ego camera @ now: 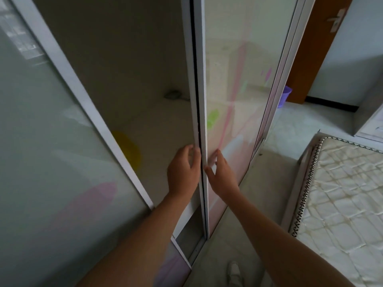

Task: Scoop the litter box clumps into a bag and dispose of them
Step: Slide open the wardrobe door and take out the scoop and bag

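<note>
Both hands are on the white frame of a sliding glass door (200, 100), whose edge runs upright. The left hand (182, 172) curls its fingers around the frame's edge, gripping it; the right hand (220, 175) lies open and flat against the glass just beside it. No litter box, clumps or bag appear. A purple basket (284, 96) stands on the floor behind the door, contents unseen. A mattress (342, 204) lies at right.
</note>
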Tool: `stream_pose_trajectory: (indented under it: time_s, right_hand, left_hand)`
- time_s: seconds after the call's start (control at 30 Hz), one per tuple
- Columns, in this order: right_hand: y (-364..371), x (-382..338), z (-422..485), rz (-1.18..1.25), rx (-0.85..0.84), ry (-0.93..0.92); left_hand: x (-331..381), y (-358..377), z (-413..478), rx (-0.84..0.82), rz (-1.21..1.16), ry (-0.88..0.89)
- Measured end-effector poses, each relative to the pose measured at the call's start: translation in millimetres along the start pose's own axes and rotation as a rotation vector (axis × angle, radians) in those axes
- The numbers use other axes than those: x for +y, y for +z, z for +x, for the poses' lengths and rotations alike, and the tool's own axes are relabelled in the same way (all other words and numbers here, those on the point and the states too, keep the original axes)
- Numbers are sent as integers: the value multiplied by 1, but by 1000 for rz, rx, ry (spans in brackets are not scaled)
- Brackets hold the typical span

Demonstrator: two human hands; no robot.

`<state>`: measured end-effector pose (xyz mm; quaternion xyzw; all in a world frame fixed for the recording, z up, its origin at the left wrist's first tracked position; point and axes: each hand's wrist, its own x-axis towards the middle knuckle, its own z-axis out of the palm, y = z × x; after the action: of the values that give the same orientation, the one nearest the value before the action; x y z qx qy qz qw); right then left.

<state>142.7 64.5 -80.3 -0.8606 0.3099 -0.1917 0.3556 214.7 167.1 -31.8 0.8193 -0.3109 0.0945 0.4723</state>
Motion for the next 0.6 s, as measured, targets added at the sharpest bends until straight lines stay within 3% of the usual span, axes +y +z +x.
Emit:
stream_pose_trajectory:
  time_s: [0.13, 0.23, 0.43, 0.6]
  right_hand:
    - [-9, 15, 25, -24, -26, -3]
    - [-17, 21, 40, -25, -36, 5]
    - [-19, 35, 61, 16, 8, -13]
    - [-27, 46, 78, 50, 58, -21]
  left_hand:
    - [-39, 33, -6, -79, 266, -103]
    - [-54, 54, 9, -265, 478, -37]
    - [-86, 94, 37, -610, 821, -70]
    - [-112, 110, 35, -610, 918, -15]
